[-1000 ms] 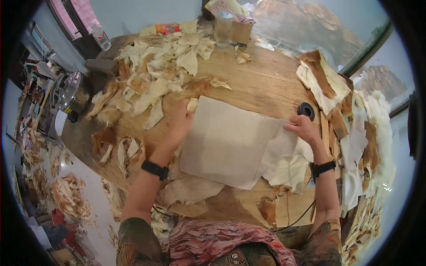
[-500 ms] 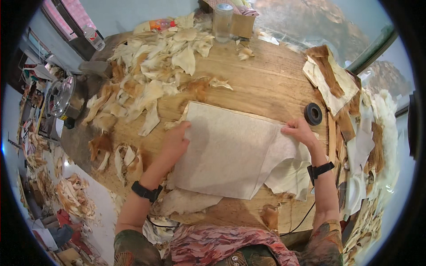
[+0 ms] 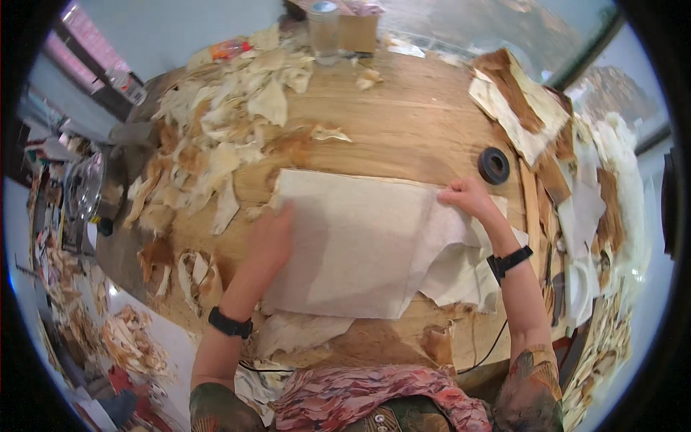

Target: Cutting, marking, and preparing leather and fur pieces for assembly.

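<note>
A pale off-white sheet (image 3: 345,245), like felt or cloth, lies across the middle of the wooden table. My right hand (image 3: 466,198) pinches its far right edge between thumb and curled fingers. Along its left edge is my left hand (image 3: 272,241), smeared by motion, so its grip on the sheet cannot be made out. Cream hide pieces show from beneath the sheet, one piece (image 3: 464,277) at the right and another (image 3: 302,335) at the near side. A black roll of tape (image 3: 494,165) lies just beyond my right hand.
Cream and tan fur scraps (image 3: 216,122) pile up on the table's (image 3: 403,108) far left. A clear jar (image 3: 324,32) and a cardboard box (image 3: 358,32) stand at the back. Brown-and-white hide pieces (image 3: 518,108) lie at the far right. More scraps (image 3: 137,338) cover the floor at left.
The whole view has shifted a little, so most things sit further left. My left hand has slid slightly nearer along the sheet's left edge and is blurred. My right hand keeps its pinch.
</note>
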Demonstrator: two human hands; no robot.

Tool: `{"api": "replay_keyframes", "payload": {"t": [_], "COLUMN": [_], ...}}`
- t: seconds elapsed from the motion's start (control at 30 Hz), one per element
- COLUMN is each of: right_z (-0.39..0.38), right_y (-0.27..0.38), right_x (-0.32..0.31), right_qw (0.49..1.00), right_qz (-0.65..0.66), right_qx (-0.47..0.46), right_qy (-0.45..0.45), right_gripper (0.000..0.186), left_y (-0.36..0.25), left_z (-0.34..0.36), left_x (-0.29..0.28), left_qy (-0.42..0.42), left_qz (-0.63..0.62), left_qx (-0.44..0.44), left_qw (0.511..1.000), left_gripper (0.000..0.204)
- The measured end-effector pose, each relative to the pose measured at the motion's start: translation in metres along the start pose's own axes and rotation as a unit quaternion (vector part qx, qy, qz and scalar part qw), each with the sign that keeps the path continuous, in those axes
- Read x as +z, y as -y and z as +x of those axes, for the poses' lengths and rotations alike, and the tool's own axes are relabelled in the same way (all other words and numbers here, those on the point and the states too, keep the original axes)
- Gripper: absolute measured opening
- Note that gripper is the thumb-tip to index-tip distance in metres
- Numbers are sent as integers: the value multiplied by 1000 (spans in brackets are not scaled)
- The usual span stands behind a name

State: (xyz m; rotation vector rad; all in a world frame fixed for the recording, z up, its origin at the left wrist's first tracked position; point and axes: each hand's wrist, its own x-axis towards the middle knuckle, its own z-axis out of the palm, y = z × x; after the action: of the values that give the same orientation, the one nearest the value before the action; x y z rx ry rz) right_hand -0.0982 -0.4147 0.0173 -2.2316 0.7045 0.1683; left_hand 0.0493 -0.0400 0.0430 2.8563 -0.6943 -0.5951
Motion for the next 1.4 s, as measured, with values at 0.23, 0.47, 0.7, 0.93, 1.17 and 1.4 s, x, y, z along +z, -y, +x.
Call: {"api": "replay_keyframes", "payload": {"t": [0.23,0.47,0.7,0.93,1.17,1.4], "right_z": [8,-25,-13,-15,-19,-7], "right_y": [-4,7,-22,-33,-25,-31], "right_x": [2,-53,-55,-43,-28,-56], "right_qw": [1000,985,996,997,990,920], "right_qz": [-31,-49,-83,-61,-106,-302], "right_qx": [2,-80,-21,18,35,-28], "right_qy": [-3,142,4,-54,-86,-249], "right_gripper": [36,40,31,33,30,31], "left_y": [-15,-22,-29,-29,-38,-41], "left_z": [11,11,10,6,-2,-3], "left_x": [6,9,14,27,16,15], "left_qy": [-154,-96,-87,-92,-42,-35], "left_qz": [60,70,67,75,82,101], "left_qx": [323,242,237,225,168,162], "left_qw": [932,963,965,967,982,981], "left_gripper": [70,79,79,81,87,88]}}
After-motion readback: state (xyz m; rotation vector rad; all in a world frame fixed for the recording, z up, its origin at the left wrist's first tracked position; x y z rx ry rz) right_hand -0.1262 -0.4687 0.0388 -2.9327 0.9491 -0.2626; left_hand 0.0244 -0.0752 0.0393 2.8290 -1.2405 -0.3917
